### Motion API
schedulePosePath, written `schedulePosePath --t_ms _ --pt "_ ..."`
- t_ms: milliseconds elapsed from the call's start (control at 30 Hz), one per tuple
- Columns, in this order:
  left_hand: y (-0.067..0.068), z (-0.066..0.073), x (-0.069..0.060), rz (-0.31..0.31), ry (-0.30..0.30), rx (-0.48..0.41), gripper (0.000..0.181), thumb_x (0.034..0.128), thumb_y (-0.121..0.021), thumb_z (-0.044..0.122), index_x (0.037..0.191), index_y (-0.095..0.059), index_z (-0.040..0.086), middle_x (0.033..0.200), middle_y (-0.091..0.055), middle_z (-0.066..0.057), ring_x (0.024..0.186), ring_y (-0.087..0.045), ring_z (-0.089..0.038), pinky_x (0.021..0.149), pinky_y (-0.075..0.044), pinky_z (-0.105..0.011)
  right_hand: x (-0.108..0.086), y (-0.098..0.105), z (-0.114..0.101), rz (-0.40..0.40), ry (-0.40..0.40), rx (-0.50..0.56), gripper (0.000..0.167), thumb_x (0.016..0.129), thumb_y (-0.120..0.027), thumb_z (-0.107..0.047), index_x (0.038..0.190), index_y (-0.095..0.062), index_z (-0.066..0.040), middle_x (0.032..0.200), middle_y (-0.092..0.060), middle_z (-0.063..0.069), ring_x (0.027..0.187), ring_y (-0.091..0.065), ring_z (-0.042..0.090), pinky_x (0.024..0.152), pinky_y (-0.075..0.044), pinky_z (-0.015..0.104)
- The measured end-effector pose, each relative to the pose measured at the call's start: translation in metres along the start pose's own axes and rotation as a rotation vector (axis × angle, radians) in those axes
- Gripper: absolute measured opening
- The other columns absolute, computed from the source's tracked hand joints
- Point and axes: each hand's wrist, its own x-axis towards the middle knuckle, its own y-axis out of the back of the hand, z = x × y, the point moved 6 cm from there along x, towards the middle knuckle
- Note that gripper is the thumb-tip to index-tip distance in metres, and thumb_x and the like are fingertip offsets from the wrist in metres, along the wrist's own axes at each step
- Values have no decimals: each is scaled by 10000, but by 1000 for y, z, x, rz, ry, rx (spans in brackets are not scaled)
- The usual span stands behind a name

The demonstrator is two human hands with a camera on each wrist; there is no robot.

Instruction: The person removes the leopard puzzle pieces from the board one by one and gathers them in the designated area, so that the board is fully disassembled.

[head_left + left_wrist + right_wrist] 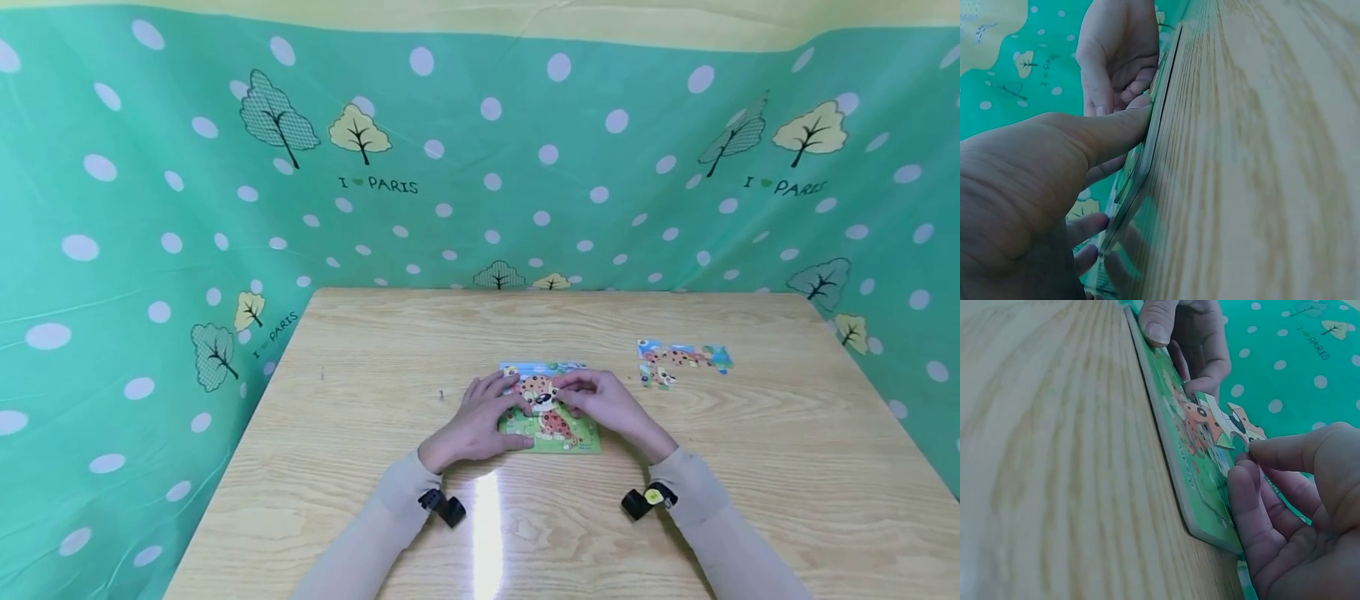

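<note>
A jigsaw puzzle board [588, 447] with a spotted cartoon animal on a green and blue picture lies on the table between both hands. At its right side, my right hand [609, 406] pinches a puzzle piece [1239, 417] between thumb and index finger. That piece is tilted above the board in the right wrist view, next to other raised pieces [1209, 422] of the animal's face. My left hand [480, 421] rests over the board's left side, its thumb [1119, 128] lying on the near part and its index finger bent toward the animal's face. The fingers partly cover the picture.
A partly joined group of puzzle pieces [678, 358] lies on the wooden table [750, 467] to the right of the board. A green dotted cloth [517, 167] hangs behind the table and at its sides. Small dark marks show left of the board.
</note>
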Motion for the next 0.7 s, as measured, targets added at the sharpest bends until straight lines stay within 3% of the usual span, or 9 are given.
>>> schedulePosePath --t_ms 267,700 --pt "0 -1 1 -1 7 5 344 933 -800 463 1211 -703 285 1763 -284 -105 1659 -133 -383 1336 -20 -648 0 2 1 -20 -19 90 335 1038 -689 -150 1321 -688 28 1110 -754 185 847 -669 162 758 -615 257" --pt "0 0 0 3 -3 4 366 931 -798 456 1236 -703 277 1756 -295 -125 1652 -139 -413 1327 -18 -670 -2 5 -2 -7 -24 118 351 1050 -673 -158 1338 -674 44 1044 -728 134 822 -652 153 745 -632 258"
